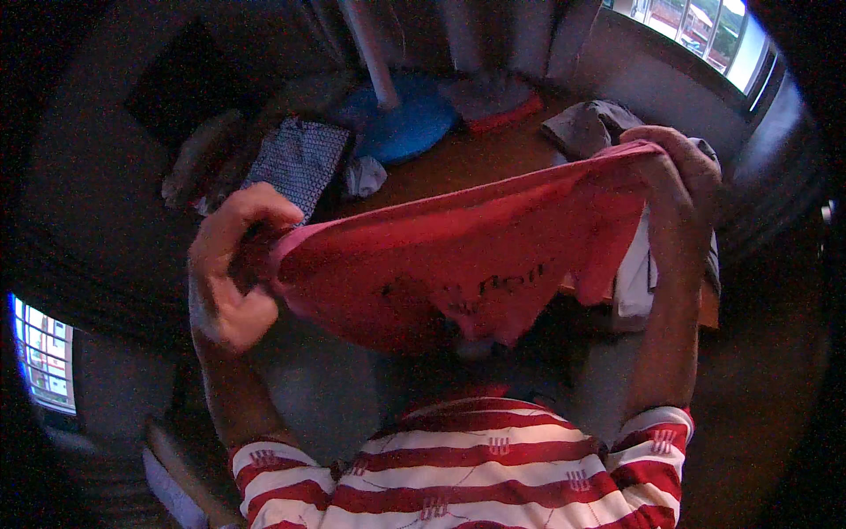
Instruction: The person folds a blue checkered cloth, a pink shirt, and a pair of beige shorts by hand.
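A red cloth garment (423,264) with dark printed writing is stretched in the air before my chest. My left hand (234,264) grips its left end, with the fingers curled and the thumb lower down. At the far upper corner, my right hand (684,165) pinches the edge and stands higher than the left. The garment's upper edge runs taut between both hands, while its lower part hangs loose in uneven folds. It hides part of the wooden surface beneath.
On the wooden surface (489,155) stand a blue round base (416,125) with a pole and a grey base (492,99) with a red rim. Patterned cloth (301,159) and a crumpled white cloth (365,176) lie left; grey cloth (588,122) and white cloth (634,284) lie right.
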Tool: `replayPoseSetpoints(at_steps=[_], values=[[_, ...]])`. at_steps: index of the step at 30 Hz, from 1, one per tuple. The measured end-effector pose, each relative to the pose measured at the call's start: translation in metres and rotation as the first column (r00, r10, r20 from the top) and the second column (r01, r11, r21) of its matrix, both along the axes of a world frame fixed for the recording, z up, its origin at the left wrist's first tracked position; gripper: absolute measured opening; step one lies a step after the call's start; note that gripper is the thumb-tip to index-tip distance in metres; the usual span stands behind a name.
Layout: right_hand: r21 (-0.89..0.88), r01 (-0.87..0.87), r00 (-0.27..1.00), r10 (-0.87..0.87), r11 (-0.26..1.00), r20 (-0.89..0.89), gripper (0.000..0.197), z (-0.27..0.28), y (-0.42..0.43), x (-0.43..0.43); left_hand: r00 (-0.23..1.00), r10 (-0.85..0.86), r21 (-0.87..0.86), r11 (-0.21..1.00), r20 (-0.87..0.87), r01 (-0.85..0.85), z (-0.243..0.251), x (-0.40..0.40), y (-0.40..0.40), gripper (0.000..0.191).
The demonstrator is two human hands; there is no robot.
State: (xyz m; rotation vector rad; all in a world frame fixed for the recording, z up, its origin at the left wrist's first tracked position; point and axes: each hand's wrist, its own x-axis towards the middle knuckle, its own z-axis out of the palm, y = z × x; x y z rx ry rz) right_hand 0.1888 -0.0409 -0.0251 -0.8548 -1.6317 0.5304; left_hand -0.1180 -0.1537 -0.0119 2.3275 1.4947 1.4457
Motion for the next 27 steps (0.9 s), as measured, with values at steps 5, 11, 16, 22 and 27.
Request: replayPoseSetpoints(at_steps=[5,11,16,22,27], values=[[0.069,0.013,1.000,-0.013,0.998,-0.003,0.018,0.002,0.001,-0.001,0.986,0.005,0.123,0.992,-0.167,0.016,0.008,-0.025,0.006,0.023],[-0.082,0.130,0.984,-0.139,0.988,-0.115,0.018,0.007,0.000,-0.004,0.992,0.104,-0.038,0.994,0.074,-0.101,0.004,-0.028,0.023,0.021],[-0.054,-0.126,0.963,0.109,0.991,-0.247,0.014,0.002,0.004,-0.006,0.975,0.076,-0.025,0.997,0.208,-0.073,0.012,-0.018,0.022,0.014],[-0.091,-0.203,0.899,0.148,0.975,-0.412,0.007,-0.019,0.004,0.011,0.945,-0.241,0.045,0.970,0.222,0.237,0.002,0.000,0.015,0.008],[-0.281,-0.244,0.943,0.159,0.928,-0.294,0.008,-0.018,-0.004,0.000,0.268,-0.963,-0.410,0.260,-0.038,0.874,0.029,0.026,-0.002,0.013]])
